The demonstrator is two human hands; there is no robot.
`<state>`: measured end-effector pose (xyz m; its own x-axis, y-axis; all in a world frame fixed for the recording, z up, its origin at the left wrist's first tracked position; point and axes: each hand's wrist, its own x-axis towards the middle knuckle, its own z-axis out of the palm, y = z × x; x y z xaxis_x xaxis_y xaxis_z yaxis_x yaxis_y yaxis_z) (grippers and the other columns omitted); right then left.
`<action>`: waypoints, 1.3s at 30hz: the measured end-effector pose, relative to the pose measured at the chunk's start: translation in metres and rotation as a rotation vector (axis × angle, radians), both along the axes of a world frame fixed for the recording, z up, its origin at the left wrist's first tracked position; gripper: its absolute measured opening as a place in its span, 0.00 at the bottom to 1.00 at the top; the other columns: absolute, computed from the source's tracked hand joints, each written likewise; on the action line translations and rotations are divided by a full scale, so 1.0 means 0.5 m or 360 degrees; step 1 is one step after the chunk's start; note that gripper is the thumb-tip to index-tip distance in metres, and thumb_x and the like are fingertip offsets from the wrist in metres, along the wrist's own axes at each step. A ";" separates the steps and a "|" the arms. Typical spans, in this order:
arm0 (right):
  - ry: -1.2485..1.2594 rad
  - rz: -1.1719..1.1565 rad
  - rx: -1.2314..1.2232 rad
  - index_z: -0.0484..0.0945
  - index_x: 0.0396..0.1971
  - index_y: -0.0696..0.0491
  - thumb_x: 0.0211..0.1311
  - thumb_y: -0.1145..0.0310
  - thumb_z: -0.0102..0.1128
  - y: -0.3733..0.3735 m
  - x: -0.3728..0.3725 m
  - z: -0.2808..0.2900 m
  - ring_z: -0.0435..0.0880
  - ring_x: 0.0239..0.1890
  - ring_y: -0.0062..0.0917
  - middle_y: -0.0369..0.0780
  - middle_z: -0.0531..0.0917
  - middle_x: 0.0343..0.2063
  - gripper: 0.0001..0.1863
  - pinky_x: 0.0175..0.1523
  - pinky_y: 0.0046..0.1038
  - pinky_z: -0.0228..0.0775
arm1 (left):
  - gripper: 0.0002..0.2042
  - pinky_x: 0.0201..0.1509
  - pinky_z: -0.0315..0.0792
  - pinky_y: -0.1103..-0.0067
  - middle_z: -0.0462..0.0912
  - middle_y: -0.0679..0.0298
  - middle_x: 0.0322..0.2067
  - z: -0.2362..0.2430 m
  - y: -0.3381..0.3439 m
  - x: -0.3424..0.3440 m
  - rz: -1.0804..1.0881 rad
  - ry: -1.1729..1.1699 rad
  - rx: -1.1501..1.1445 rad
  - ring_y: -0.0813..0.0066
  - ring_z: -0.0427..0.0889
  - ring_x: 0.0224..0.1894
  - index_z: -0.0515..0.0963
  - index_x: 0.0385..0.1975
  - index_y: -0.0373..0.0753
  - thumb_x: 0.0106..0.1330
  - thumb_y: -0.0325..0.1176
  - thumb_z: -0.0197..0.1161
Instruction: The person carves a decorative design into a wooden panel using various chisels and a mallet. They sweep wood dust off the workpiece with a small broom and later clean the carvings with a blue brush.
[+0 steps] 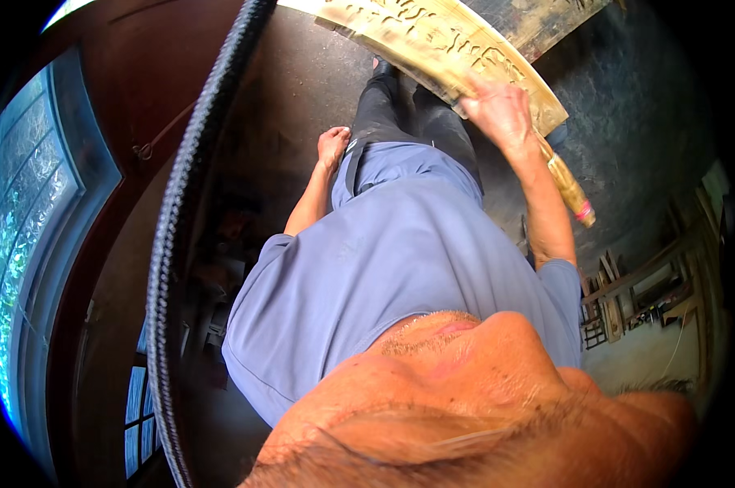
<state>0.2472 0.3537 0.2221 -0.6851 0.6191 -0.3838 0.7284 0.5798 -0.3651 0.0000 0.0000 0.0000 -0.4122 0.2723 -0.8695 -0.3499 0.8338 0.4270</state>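
My right hand [499,110] is closed around a long tool with a pale wooden handle [569,185] and a pink band near its end. The tool's working end is smeared by motion and I cannot make out its kind. It lies over the near edge of a pale carved wooden board [538,93], which bears raised or cut patterns across its face. My left hand [332,146] hangs beside my hip with its fingers curled, and nothing shows in it.
The board rests by a worn, darker flat surface [558,24] at the top. A braided black cable [180,187] crosses the left side. Windows [26,203] stand at far left. Wooden pieces and a rack [611,297] are at right, beyond the dark floor [628,130].
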 end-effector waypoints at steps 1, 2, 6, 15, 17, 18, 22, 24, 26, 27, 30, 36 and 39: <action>-0.0101 -0.0238 -0.0025 0.74 0.66 0.32 0.58 0.52 0.69 0.008 0.012 -0.008 0.89 0.36 0.47 0.49 0.88 0.31 0.33 0.42 0.48 0.80 | 0.12 0.37 0.73 0.84 0.85 0.71 0.32 0.004 -0.002 -0.006 -0.0015 0.0013 -0.0010 0.84 0.77 0.30 0.86 0.44 0.34 0.71 0.37 0.67; -0.0094 -0.0466 0.0072 0.78 0.62 0.36 0.59 0.56 0.68 0.010 0.043 -0.033 0.88 0.35 0.48 0.49 0.87 0.30 0.28 0.42 0.48 0.80 | 0.12 0.37 0.73 0.84 0.85 0.71 0.32 0.007 -0.004 -0.011 -0.0032 0.0023 -0.0020 0.84 0.77 0.30 0.86 0.44 0.34 0.71 0.37 0.67; -0.0345 -0.0411 -0.0272 0.80 0.62 0.38 0.56 0.55 0.67 -0.076 0.178 -0.214 0.89 0.40 0.45 0.52 0.88 0.37 0.30 0.45 0.45 0.81 | 0.11 0.34 0.72 0.84 0.83 0.71 0.30 -0.024 0.026 0.024 -0.0046 -0.0036 0.0031 0.85 0.76 0.28 0.85 0.43 0.33 0.72 0.36 0.66; 0.0305 -0.0875 -0.0118 0.79 0.63 0.33 0.58 0.51 0.71 -0.058 0.168 0.044 0.89 0.35 0.43 0.50 0.87 0.31 0.30 0.41 0.40 0.80 | 0.13 0.37 0.76 0.83 0.87 0.66 0.33 0.000 0.057 -0.011 -0.0064 0.0013 0.0085 0.82 0.80 0.30 0.84 0.47 0.31 0.72 0.35 0.66; -0.0165 -0.1219 0.0131 0.81 0.61 0.38 0.60 0.50 0.70 -0.020 0.260 0.026 0.90 0.39 0.45 0.49 0.89 0.36 0.28 0.43 0.43 0.80 | 0.14 0.37 0.76 0.83 0.87 0.65 0.33 0.021 0.060 -0.010 -0.0039 -0.0012 0.0120 0.82 0.80 0.30 0.84 0.47 0.31 0.71 0.36 0.66; -0.0232 -0.1250 0.0262 0.81 0.61 0.39 0.59 0.50 0.70 -0.012 0.285 0.024 0.89 0.41 0.47 0.49 0.89 0.38 0.29 0.45 0.43 0.80 | 0.14 0.37 0.76 0.83 0.87 0.65 0.33 0.028 0.062 -0.013 -0.0013 -0.0045 0.0137 0.82 0.80 0.30 0.84 0.47 0.31 0.71 0.36 0.67; -0.0477 -0.1285 -0.0327 0.82 0.59 0.38 0.57 0.48 0.71 -0.115 0.279 -0.120 0.89 0.43 0.47 0.49 0.89 0.40 0.29 0.48 0.45 0.81 | 0.13 0.36 0.75 0.83 0.85 0.66 0.31 0.029 0.081 0.003 -0.0003 -0.0054 0.0084 0.82 0.79 0.29 0.83 0.46 0.30 0.72 0.34 0.66; -0.0150 -0.0895 -0.0673 0.81 0.62 0.38 0.57 0.52 0.70 -0.226 0.216 -0.142 0.88 0.45 0.46 0.48 0.89 0.42 0.30 0.52 0.44 0.80 | 0.12 0.35 0.75 0.83 0.85 0.66 0.31 0.027 0.091 0.007 0.0006 -0.0113 0.0044 0.82 0.78 0.28 0.83 0.47 0.30 0.72 0.34 0.65; 0.0173 -0.0423 -0.0717 0.80 0.63 0.37 0.57 0.55 0.69 -0.254 0.171 -0.151 0.88 0.43 0.46 0.47 0.89 0.42 0.31 0.51 0.45 0.80 | 0.13 0.35 0.75 0.83 0.85 0.66 0.31 0.025 0.087 -0.014 0.0019 -0.0123 0.0088 0.81 0.78 0.28 0.82 0.47 0.30 0.72 0.34 0.66; 0.0243 -0.0220 -0.0673 0.79 0.64 0.37 0.57 0.56 0.68 -0.251 0.150 -0.139 0.88 0.42 0.46 0.48 0.89 0.41 0.31 0.51 0.45 0.80 | 0.13 0.35 0.75 0.82 0.85 0.66 0.31 0.025 0.082 -0.022 0.0020 -0.0138 0.0104 0.81 0.78 0.28 0.82 0.47 0.30 0.72 0.34 0.66; 0.0161 -0.0220 -0.0294 0.75 0.67 0.34 0.54 0.56 0.71 -0.184 0.130 -0.051 0.87 0.34 0.41 0.46 0.87 0.31 0.36 0.44 0.42 0.81 | 0.13 0.37 0.77 0.81 0.85 0.64 0.31 0.032 0.095 -0.028 -0.0054 -0.0098 0.0055 0.79 0.81 0.29 0.82 0.47 0.31 0.72 0.35 0.66; 0.0057 -0.0965 0.0321 0.80 0.62 0.36 0.57 0.58 0.73 -0.118 0.227 -0.048 0.89 0.35 0.43 0.45 0.88 0.34 0.30 0.42 0.42 0.82 | 0.13 0.41 0.79 0.79 0.86 0.64 0.32 0.015 0.131 -0.035 -0.0172 -0.0107 0.0112 0.77 0.83 0.32 0.83 0.47 0.32 0.72 0.35 0.66; -0.0498 -0.1247 -0.0129 0.81 0.58 0.42 0.57 0.61 0.71 -0.230 0.396 -0.146 0.88 0.41 0.51 0.49 0.88 0.40 0.26 0.45 0.47 0.81 | 0.13 0.40 0.79 0.80 0.86 0.64 0.32 0.002 0.145 -0.021 -0.0161 -0.0163 0.0184 0.78 0.82 0.31 0.83 0.47 0.31 0.72 0.36 0.66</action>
